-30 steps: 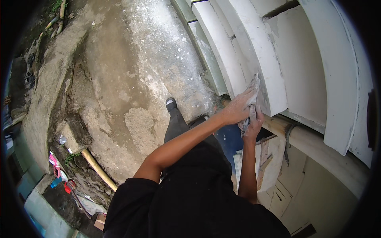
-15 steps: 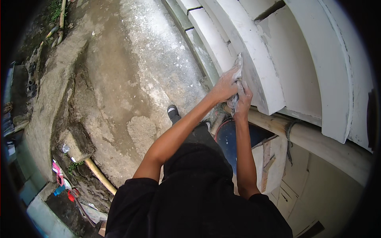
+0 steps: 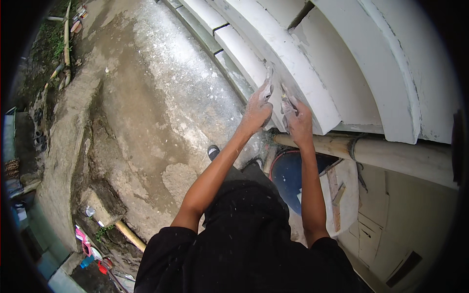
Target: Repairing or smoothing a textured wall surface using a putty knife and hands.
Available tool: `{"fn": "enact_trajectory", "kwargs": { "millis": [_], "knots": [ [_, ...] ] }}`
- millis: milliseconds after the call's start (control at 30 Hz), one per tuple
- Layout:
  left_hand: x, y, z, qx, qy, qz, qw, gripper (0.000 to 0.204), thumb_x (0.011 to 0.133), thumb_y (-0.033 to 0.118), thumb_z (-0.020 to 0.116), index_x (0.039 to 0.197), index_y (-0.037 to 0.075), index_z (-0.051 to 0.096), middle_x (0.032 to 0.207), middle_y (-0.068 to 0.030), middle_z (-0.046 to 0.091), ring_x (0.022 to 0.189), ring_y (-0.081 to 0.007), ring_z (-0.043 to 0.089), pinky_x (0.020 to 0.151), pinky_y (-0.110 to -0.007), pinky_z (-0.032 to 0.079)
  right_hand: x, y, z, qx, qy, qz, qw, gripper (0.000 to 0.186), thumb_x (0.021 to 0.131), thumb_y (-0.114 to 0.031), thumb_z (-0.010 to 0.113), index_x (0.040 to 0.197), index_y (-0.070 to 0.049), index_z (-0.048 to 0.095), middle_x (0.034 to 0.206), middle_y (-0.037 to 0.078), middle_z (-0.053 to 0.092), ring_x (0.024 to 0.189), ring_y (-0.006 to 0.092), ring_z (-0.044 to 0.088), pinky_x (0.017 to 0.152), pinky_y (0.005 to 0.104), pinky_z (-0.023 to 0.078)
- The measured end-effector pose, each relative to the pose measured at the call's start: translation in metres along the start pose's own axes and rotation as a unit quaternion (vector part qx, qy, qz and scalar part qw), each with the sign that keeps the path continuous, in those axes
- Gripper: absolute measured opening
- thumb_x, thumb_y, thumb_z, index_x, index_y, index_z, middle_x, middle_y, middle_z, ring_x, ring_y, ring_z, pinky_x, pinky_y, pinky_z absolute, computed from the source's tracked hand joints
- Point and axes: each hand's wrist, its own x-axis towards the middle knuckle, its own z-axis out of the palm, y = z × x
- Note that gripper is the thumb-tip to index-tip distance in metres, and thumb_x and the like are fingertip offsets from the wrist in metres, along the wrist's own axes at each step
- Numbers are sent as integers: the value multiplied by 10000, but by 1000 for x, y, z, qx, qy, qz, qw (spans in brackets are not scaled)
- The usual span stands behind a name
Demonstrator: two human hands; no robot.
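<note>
**Left hand (image 3: 256, 111) and right hand (image 3: 299, 117) apart, both close to the white ledge (image 3: 305, 83)**

Nearest is the black shirt (image 3: 234, 244), with small white specks showing in front of it. Beyond it, both forearms stretch forward. The right hand is closed around a thin thing (image 3: 285, 99), whose end shows between the two hands, by the near face of the ledge; it is too small to tell its kind. The left hand points forward and has white powder on it. I cannot tell if it grips something, nor if it touches the ledge.

In my judgement, the powder could make the hold slippery, and then the thin thing could drop. Because the hands are so near each other, a careless stroke could hit the left hand. The corner of the ledge could scrape the right knuckles, or chip if it is pressed too hard. Loose specks could also reach the eyes.

About the edges: the ledge ends in a square corner just to the right of the right hand. Lower, the pale pole (image 3: 400, 158) runs off to the right and the blue drum (image 3: 288, 176) stands beside the right forearm, so room seems tight there. The wider room is on the left, over the concrete ground (image 3: 141, 97), until the rough raised edge (image 3: 83, 127) farther away.
</note>
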Motion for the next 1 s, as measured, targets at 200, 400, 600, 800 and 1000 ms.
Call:
{"fn": "enact_trajectory", "kwargs": {
  "millis": [200,400,600,800,1000],
  "knots": [
    [-37,21,-29,176,-46,-58,982,618,719,33,461,1336,-8,482,1130,-243,616,1071,-342,571,989,-357,386,3,9,-43,-6,116,-5,993,388,938,-178,548,1277,10,557,803,63,614,683,148,543,663,338,468],
    [-50,14,-35,180,-26,-4,983,576,691,-17,444,1258,-25,548,1084,-274,620,1031,-369,604,922,-354,443,35,-43,-36,-238,125,8,963,345,877,-117,539,1181,39,592,1045,270,633,949,444,603,870,435,478],
    [-15,52,-10,289,41,120,949,608,684,-120,410,1274,-37,531,1220,-266,573,1153,-382,551,1015,-398,404,53,-56,-9,-253,-3,-89,963,239,832,-90,552,1024,35,621,962,263,615,923,426,587,834,468,461],
    [11,66,14,441,80,234,863,718,670,-130,407,1372,16,439,1375,-241,460,1289,-416,419,1098,-452,324,24,-51,-55,-186,-33,-112,976,350,830,-103,572,1165,-10,607,934,225,623,925,399,597,833,459,468],
    [43,59,61,492,-41,260,830,682,657,-100,504,1332,-21,451,1309,-256,495,1276,-437,402,1086,-466,340,43,-49,-85,-242,-76,-77,964,347,831,-103,573,1147,36,605,950,254,620,937,423,593,854,460,466]
  ]
}}
